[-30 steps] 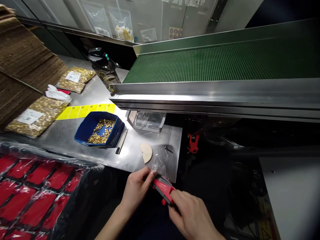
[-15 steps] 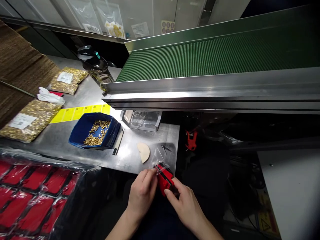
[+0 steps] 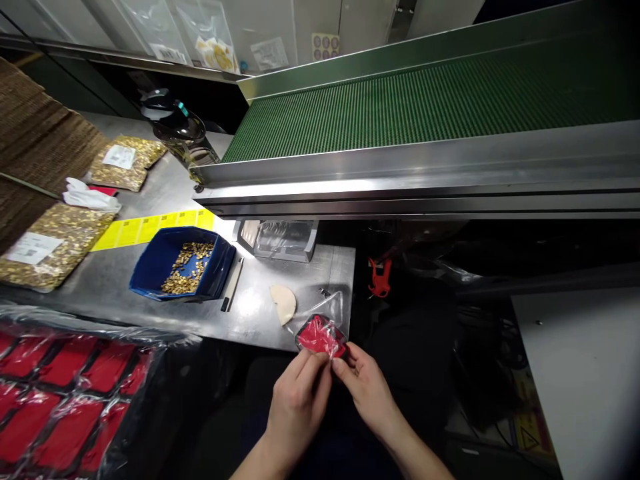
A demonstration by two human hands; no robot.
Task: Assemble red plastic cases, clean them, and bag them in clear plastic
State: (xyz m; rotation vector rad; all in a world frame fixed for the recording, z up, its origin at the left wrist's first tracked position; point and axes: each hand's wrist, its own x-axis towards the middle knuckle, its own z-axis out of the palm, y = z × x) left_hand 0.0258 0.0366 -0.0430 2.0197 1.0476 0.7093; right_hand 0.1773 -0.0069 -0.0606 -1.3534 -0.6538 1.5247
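Both hands meet at a red plastic part with black edging (image 3: 317,333), held at the table's front edge with clear plastic film (image 3: 336,308) around it. My left hand (image 3: 300,393) pinches the near side of the part and its film. My right hand (image 3: 364,377) grips its near right corner between thumb and fingers. Just beyond lies a pale half-round piece (image 3: 284,305) on the metal table. A small metal tool (image 3: 325,292) shows partly behind the film.
A blue bin (image 3: 145,267) of small brass parts and a slim cutter-like tool (image 3: 233,285) lie left. A clear-lidded grey box (image 3: 280,240) sits under the green conveyor (image 3: 400,100). Film-covered red parts (image 3: 67,360) fill a container at lower left. An orange-red tool (image 3: 381,277) is right.
The red part has turned so its broad red face shows, and it sits farther over the table edge. My left hand has shifted right, closer to my right hand. The camera view moved slightly.
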